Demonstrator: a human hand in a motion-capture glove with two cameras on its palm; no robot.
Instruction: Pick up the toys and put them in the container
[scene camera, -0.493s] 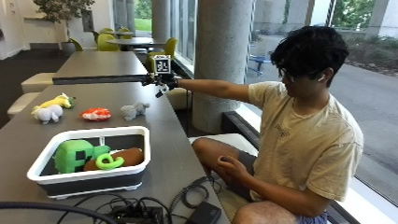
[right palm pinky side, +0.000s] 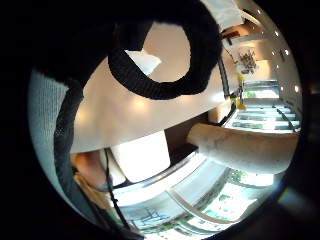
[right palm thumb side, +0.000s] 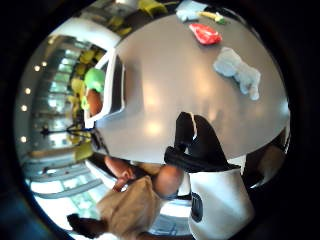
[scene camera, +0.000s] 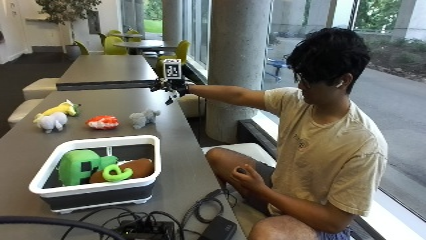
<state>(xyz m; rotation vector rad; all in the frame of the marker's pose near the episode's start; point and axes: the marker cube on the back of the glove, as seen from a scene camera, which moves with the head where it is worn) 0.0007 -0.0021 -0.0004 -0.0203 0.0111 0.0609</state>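
Observation:
In the outside view my gloved right hand (scene camera: 172, 87) hovers above the far end of the grey table (scene camera: 178, 150), arm stretched out, fingers relaxed and holding nothing. Below and nearer lies a grey plush (scene camera: 143, 118), then a red toy (scene camera: 103, 122) and a white-and-yellow plush (scene camera: 54, 117) to its left. The white container (scene camera: 100, 192) stands at the near end with a green block toy (scene camera: 78, 166), a brown toy (scene camera: 136, 166) and a green ring (scene camera: 117, 174) inside. The thumb side palm view shows the grey plush (right palm thumb side: 237, 72), red toy (right palm thumb side: 206, 34), container (right palm thumb side: 116, 87) and my gloved fingers (right palm thumb side: 195, 140).
Cables and a black box (scene camera: 143, 227) lie on the table in front of the container. A concrete pillar (scene camera: 238, 60) stands just right of the table. A second table (scene camera: 106, 67) lies beyond the hand. The person's bare left hand (scene camera: 243, 177) rests on the lap.

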